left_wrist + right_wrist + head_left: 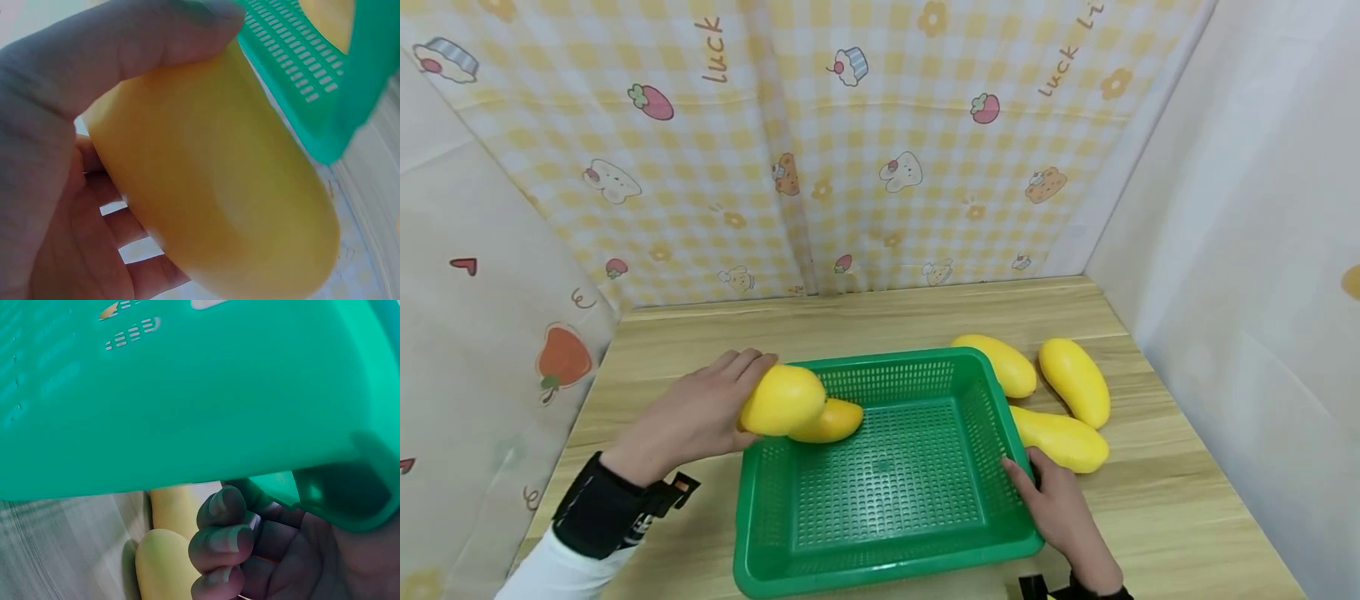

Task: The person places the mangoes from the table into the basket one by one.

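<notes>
My left hand (696, 412) grips a yellow mango (786, 400) over the left rim of a green plastic basket (887, 508). The left wrist view shows the thumb across the top of that mango (212, 169) and the other fingers curled beneath it. A second mango (837, 422) lies inside the basket near its upper left side, partly covered by the held one. My right hand (1056, 504) holds the basket's right rim, thumb over the inner wall. Seen from the right wrist, its fingers (219, 540) curl under the rim, outside the basket wall (187, 425).
Three more mangoes lie on the wooden table (1180, 492) right of the basket: one at the back (1000, 364), one farther right (1075, 382), and one closest to my right hand (1063, 440). A checked cloth (865, 208) hangs behind; pale cloth walls flank the table.
</notes>
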The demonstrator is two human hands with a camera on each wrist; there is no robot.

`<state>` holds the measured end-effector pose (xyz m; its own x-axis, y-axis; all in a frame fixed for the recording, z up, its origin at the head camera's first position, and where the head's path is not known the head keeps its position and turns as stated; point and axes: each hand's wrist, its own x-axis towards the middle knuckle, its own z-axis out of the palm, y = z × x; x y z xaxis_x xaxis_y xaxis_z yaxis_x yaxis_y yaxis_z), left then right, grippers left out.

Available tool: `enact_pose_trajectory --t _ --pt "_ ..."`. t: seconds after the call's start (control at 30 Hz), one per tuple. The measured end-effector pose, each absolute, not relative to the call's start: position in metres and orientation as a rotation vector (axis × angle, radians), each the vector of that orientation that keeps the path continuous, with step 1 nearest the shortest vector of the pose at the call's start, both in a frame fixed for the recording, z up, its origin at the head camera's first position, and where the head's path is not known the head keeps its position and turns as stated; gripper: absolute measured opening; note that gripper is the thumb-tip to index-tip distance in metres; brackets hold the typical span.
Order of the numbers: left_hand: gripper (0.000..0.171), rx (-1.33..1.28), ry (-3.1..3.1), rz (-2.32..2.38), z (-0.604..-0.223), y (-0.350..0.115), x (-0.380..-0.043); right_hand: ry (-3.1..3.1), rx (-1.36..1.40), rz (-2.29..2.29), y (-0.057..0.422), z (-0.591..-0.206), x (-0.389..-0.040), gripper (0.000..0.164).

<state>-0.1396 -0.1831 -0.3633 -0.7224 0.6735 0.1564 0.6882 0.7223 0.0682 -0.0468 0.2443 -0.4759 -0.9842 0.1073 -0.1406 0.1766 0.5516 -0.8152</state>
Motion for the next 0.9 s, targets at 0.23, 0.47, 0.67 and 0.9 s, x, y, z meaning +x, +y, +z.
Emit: enact_pose_trajectory --t 0.23,0.47,0.67,0.9 --pt "0.092 -1.187 -2.78 -0.177 -0.368 -0.155 -0.148 2.709 0.252 -1.437 0.244 -0.476 -0.047 0.032" --pt "0.092 -1.261 -2.781 -0.204 -0.377 -0.131 -0.148 2.69 0.26 -1.445 0.242 -0.477 -0.047 0.032" --pt "0.09 -1.335 -2.74 -0.167 -0.377 -0.113 -0.151 2.683 0.263 -1.459 0.242 -0.478 -0.046 0.033" --pt "0.091 -1.413 -2.728 -0.178 -0.375 -0.094 -0.158 2.684 0.268 -1.455 0.243 -0.477 -0.047 0.034"
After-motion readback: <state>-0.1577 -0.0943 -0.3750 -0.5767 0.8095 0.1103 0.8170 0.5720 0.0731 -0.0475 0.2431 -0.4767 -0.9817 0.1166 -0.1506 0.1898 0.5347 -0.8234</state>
